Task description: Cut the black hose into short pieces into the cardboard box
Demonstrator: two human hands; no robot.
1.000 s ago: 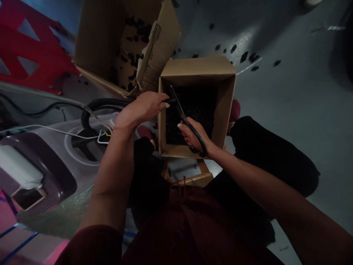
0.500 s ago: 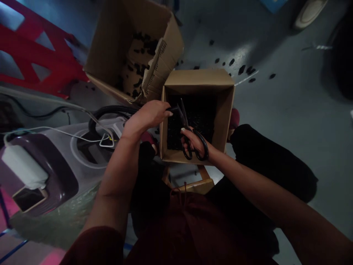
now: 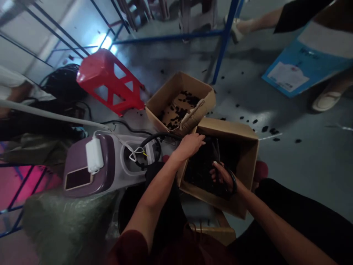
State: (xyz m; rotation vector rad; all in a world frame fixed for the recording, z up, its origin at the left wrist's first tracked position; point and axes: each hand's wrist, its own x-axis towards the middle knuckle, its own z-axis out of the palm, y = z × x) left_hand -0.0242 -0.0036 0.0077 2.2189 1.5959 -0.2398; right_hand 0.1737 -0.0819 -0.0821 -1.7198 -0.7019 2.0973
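Note:
Over the nearer cardboard box [image 3: 228, 127], my left hand [image 3: 190, 145] is closed around a black ribbed hose [image 3: 156, 136], which runs left towards a grey and purple stool. Only a short end of the hose shows past the fingers, dark against the box. My right hand [image 3: 221, 175] grips a pair of black-handled scissors [image 3: 217, 151], blades pointing away from me, just right of the left hand. Dark pieces [image 3: 202, 167] fill the bottom of this box; their shape is hard to make out.
Behind stands another cardboard box [image 3: 154, 106] with scattered black pieces inside. A purple-topped stool [image 3: 109, 173] carries a white power adapter [image 3: 94, 154] and a phone [image 3: 78, 179]. A red stool [image 3: 99, 70], a blue metal frame [image 3: 176, 36] and a co-worker's foot [image 3: 327, 101] are farther off.
My view has tilted up and left, showing more of the floor, the red stool and the blue frame. Both hands keep their hold on the hose and scissors over the box.

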